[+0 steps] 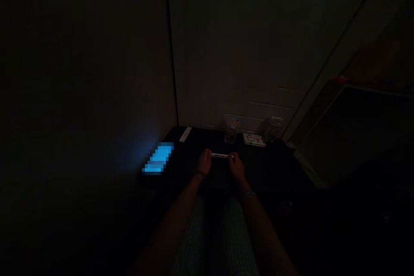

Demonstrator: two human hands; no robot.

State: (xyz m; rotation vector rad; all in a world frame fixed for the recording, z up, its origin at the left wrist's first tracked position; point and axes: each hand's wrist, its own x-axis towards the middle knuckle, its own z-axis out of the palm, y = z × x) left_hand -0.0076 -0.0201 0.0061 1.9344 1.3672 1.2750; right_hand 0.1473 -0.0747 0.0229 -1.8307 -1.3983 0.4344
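The scene is very dark. My left hand (204,161) and my right hand (236,164) are both closed on the ends of a thin pale stick-like object (221,155), held level between them above a dark table (265,168). What the object is cannot be made out. Each wrist wears a band.
A glowing blue screen (158,158) lies at the table's left edge. A pale flat strip (185,134) rests at the back left. Two small jars (231,133) (271,131) and a flat printed packet (254,139) stand by the wall. A dark box-like shape (355,129) sits at right.
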